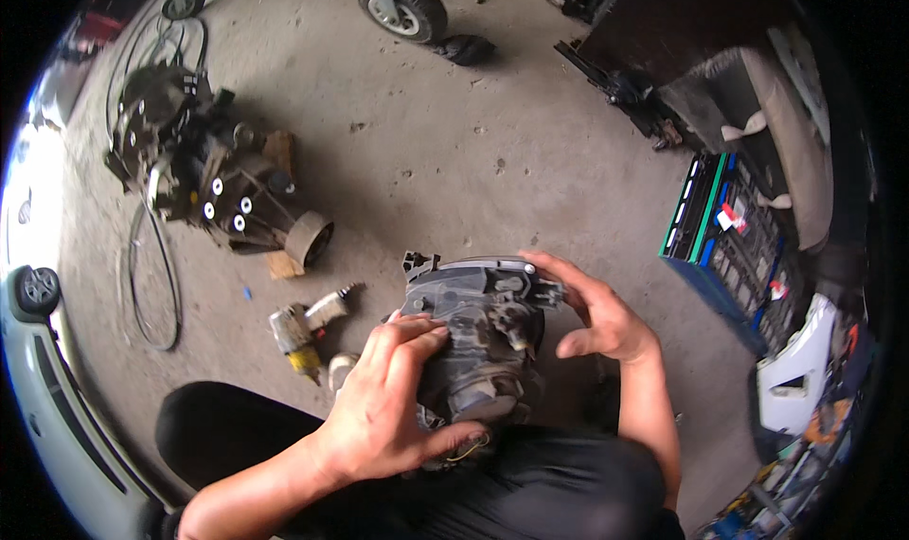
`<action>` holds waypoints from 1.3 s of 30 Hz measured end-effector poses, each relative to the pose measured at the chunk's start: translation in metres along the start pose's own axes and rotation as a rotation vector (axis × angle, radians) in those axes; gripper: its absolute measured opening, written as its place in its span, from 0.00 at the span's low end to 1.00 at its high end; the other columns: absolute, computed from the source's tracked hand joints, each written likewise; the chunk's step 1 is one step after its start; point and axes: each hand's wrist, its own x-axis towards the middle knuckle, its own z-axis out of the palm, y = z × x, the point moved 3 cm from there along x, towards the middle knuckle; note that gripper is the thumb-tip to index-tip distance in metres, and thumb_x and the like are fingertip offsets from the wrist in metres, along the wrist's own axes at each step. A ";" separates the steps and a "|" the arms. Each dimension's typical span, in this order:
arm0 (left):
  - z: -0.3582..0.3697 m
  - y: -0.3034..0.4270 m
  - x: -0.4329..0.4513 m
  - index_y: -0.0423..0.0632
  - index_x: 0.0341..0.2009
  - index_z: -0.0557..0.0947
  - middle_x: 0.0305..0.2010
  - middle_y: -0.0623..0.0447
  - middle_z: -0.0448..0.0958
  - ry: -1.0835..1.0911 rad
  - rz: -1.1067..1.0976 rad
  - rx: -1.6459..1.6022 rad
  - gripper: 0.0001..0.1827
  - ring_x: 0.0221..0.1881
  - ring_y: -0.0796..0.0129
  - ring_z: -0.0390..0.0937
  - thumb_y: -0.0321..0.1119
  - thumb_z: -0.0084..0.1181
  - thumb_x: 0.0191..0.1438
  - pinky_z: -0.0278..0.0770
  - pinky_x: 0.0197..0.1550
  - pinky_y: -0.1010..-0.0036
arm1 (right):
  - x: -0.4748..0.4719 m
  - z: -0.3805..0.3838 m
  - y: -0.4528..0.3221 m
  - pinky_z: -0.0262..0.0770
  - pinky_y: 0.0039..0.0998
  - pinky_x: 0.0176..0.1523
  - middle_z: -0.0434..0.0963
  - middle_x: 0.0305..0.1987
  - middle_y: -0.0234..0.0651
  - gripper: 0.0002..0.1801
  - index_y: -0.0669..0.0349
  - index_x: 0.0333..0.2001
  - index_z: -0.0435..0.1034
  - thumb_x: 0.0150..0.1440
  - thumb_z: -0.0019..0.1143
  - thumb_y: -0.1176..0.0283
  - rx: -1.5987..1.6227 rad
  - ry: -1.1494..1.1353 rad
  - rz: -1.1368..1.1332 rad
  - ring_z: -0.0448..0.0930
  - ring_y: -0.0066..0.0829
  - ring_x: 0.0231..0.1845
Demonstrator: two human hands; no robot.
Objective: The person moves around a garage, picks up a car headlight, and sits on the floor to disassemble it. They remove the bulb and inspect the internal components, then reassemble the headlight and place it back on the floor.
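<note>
A black plastic car headlight assembly (454,341), its back towards me, lies before me at my lap. My left hand (390,398) lies along its left side, fingers flat on the housing and thumb low by a thin yellowish wire (472,449). At the far right corner, the fingers of my right hand (607,320) reach around the edge beside a bracket (547,293), while the thumb stands off the housing. A round cap (486,401) sits near the lower end of the housing. The front of the assembly is hidden.
A gearbox (206,163) rests on the concrete floor, with wood blocks (282,264) under it. Nearby are an impact wrench (295,337) and a looped hose (174,312). A wheel (405,13) stands ahead. On the right are a blue-green box (731,249) and a white panel (795,369).
</note>
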 end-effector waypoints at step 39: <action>-0.037 0.029 0.092 0.43 0.52 0.84 0.48 0.44 0.82 -0.515 -0.026 0.417 0.24 0.51 0.51 0.80 0.32 0.73 0.49 0.81 0.51 0.59 | 0.012 0.032 -0.012 0.79 0.41 0.56 0.78 0.52 0.47 0.21 0.66 0.48 0.73 0.49 0.68 0.75 -0.376 0.349 -0.438 0.81 0.48 0.52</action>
